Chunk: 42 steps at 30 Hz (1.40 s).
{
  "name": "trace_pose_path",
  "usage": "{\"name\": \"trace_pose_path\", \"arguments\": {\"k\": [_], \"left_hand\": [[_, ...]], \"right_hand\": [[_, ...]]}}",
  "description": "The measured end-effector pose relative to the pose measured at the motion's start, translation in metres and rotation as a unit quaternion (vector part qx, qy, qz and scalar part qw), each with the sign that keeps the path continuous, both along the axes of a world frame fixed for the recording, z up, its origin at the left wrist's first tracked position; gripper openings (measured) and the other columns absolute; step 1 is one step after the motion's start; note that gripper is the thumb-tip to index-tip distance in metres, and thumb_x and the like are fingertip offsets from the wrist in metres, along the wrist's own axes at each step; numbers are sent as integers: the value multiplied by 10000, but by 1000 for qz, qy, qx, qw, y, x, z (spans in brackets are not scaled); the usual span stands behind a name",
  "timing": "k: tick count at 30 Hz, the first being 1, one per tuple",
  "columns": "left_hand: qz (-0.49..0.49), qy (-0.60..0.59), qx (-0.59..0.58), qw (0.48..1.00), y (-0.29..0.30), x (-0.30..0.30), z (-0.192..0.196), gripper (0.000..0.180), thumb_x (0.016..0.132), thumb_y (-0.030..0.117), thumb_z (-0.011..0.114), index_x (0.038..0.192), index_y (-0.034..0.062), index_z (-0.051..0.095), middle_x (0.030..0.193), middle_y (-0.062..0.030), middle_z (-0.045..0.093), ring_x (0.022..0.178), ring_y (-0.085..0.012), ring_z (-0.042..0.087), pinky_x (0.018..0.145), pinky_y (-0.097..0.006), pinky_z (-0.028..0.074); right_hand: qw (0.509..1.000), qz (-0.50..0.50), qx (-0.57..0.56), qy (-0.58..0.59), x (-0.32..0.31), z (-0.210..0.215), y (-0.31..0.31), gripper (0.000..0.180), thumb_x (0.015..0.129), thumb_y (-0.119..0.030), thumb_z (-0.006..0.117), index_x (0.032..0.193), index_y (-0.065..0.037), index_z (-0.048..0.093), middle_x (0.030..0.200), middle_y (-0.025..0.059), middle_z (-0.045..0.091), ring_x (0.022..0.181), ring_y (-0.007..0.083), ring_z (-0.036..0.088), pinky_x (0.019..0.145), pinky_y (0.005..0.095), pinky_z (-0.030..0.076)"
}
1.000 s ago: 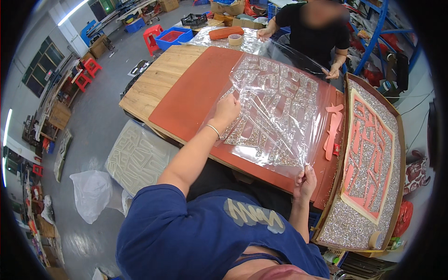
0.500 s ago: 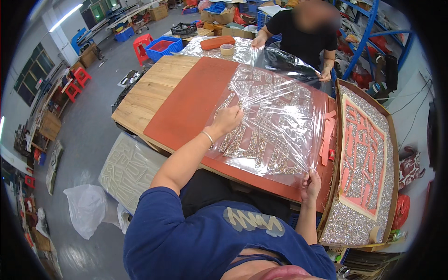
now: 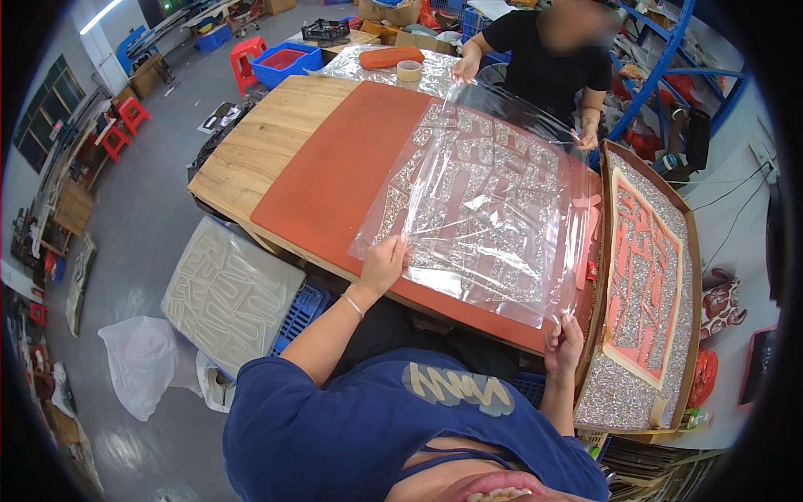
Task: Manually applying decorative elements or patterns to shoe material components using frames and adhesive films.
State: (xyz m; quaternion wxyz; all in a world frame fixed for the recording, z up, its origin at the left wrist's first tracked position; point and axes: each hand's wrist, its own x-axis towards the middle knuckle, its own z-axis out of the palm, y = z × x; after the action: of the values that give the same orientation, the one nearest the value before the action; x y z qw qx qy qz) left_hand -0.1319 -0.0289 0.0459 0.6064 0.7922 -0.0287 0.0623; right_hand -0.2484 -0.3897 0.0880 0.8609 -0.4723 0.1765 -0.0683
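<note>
wood table [image 3: 259,146], red mat [image 3: 326,159] on top. clear film [image 3: 489,219] over glittery pieces [image 3: 539,180], mat's right part. left hand [image 3: 384,265], arm extended, pinches film's near left edge, nearer than before; right hand [image 3: 565,345], curled, clamped on near right corner.

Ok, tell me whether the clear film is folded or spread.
Spread: the clear film stretches over the glittery pieces, its near side held by left hand and right hand.
</note>
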Motion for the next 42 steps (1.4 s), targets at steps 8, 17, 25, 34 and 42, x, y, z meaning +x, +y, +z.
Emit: {"name": "trace_pose_path", "arguments": {"k": [8,17,25,34,42], "left_hand": [[36,207,-610,764,-1,68,65,325,892,263,595,1044,-21,557,847,-117,630,592,-201,599,575,-320,519],[-52,222,-284,931,21,81,60,221,845,207,681,863,12,578,699,-56,574,568,-163,606,494,-308,525],[-125,274,-314,900,26,48,34,181,886,189,628,826,31,563,734,-66,614,675,-186,652,605,-307,560],[-155,259,-526,796,-8,-23,3,180,895,226,609,827,69,554,735,-54,618,665,-177,649,651,-328,572],[-65,227,-415,879,-14,-42,21,171,916,154,581,818,24,526,740,-97,620,669,-188,650,594,-316,570]], "right_hand": [[999,20,16,-28,23,-7,21,103,935,-141,497,929,-47,539,557,13,485,427,85,424,369,206,312],[999,2,27,-41,11,-32,3,108,932,-152,496,888,-55,515,603,21,522,427,93,422,370,209,302],[1000,24,8,-1,-14,-25,-32,75,926,-119,494,924,-45,510,589,31,516,420,106,434,371,206,331],[998,38,56,-7,-41,-14,-69,107,922,-137,501,879,-38,505,552,28,494,392,90,413,320,193,295],[996,-5,-83,29,-53,3,-70,106,919,-119,514,879,-29,551,537,44,511,373,92,411,326,189,321]]}}
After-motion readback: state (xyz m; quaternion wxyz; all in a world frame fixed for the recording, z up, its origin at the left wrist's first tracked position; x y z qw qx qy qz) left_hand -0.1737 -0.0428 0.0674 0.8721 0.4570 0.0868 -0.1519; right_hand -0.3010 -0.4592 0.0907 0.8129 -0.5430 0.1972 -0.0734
